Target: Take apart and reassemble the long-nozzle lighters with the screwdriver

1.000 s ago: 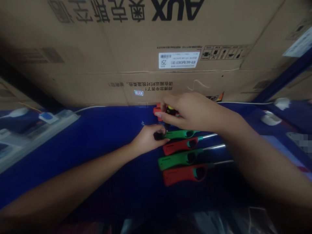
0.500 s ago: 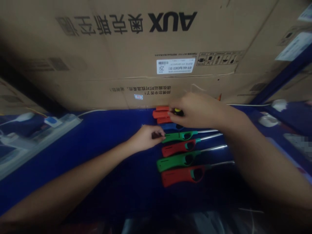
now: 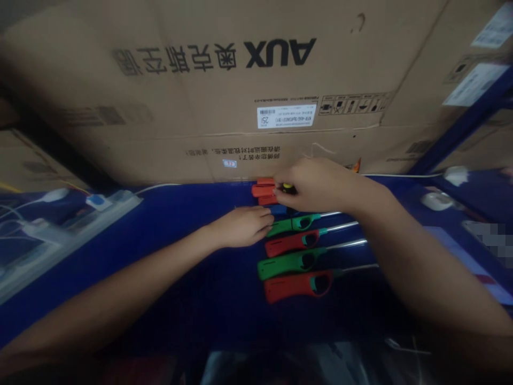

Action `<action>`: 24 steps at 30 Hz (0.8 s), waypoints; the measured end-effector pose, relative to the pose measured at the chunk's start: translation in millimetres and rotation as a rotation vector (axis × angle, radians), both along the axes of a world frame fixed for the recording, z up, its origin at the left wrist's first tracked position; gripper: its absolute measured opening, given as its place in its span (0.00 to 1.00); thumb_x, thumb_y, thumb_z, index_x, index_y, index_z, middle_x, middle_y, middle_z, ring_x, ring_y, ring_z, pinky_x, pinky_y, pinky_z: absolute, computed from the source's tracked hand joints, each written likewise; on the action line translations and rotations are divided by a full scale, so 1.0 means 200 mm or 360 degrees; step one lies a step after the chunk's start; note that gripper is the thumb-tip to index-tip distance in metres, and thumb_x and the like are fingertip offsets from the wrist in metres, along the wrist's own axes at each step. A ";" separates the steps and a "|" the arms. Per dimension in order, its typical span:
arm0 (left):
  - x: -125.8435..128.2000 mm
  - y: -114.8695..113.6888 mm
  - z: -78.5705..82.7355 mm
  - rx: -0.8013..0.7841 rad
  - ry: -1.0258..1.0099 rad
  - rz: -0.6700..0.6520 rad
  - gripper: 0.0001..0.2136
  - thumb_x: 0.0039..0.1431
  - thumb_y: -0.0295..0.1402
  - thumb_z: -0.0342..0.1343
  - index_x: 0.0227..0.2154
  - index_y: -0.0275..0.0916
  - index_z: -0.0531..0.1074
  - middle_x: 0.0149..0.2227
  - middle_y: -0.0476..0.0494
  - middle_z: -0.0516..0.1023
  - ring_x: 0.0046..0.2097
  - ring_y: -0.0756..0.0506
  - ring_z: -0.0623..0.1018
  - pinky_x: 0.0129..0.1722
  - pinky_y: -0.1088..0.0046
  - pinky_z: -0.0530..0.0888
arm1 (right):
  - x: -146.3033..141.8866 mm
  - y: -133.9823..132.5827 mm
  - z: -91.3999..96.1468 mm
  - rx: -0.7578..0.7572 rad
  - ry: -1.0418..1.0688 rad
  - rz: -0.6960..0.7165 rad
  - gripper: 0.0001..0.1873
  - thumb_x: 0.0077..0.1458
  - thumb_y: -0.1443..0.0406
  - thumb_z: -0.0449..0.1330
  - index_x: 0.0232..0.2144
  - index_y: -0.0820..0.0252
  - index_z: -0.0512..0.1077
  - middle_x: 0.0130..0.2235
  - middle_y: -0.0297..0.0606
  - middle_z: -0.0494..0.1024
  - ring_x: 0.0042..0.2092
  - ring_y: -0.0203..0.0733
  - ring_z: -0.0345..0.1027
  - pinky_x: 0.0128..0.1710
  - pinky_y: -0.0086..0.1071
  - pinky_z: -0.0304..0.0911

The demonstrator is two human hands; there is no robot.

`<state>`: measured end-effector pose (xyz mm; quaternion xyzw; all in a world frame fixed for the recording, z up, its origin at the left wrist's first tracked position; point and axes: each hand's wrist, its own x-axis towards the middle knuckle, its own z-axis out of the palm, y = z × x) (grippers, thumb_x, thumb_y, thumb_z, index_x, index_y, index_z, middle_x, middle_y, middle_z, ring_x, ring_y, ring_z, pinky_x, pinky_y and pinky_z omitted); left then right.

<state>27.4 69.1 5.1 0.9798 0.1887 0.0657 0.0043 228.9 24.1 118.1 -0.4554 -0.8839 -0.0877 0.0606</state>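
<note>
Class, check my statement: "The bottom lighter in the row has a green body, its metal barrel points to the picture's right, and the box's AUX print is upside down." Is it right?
Not quite. The bottom lighter has a red body, as the head view shows. Its metal barrel does point right, and the box's AUX print is upside down.

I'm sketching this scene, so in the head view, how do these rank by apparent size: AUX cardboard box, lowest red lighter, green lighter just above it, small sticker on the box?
1. Cardboard box
2. Red lighter and green lighter: too alike to rank, as the red one looks nearer the camera
3. Sticker
</note>
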 end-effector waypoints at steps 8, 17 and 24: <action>0.02 0.03 0.00 0.0211 0.0053 -0.0016 0.14 0.70 0.36 0.46 0.33 0.37 0.72 0.34 0.43 0.76 0.37 0.44 0.77 0.41 0.66 0.75 | 0.00 0.01 -0.01 -0.0076 0.0004 0.0013 0.12 0.58 0.62 0.53 0.26 0.59 0.72 0.26 0.38 0.74 0.25 0.36 0.56 0.26 0.32 0.43; 0.01 0.00 0.02 0.0072 0.0035 -0.0013 0.06 0.63 0.30 0.49 0.35 0.38 0.71 0.35 0.42 0.75 0.35 0.43 0.77 0.37 0.66 0.74 | 0.01 0.01 -0.01 -0.0085 0.0041 0.0038 0.11 0.57 0.64 0.53 0.25 0.59 0.71 0.25 0.36 0.73 0.24 0.35 0.54 0.26 0.32 0.43; 0.04 0.01 0.00 0.0122 0.0075 0.0103 0.12 0.68 0.33 0.46 0.31 0.38 0.71 0.33 0.42 0.77 0.34 0.44 0.78 0.36 0.68 0.73 | 0.02 0.02 -0.01 -0.0075 0.0030 0.0060 0.12 0.57 0.63 0.53 0.27 0.60 0.73 0.26 0.37 0.74 0.25 0.35 0.55 0.27 0.32 0.42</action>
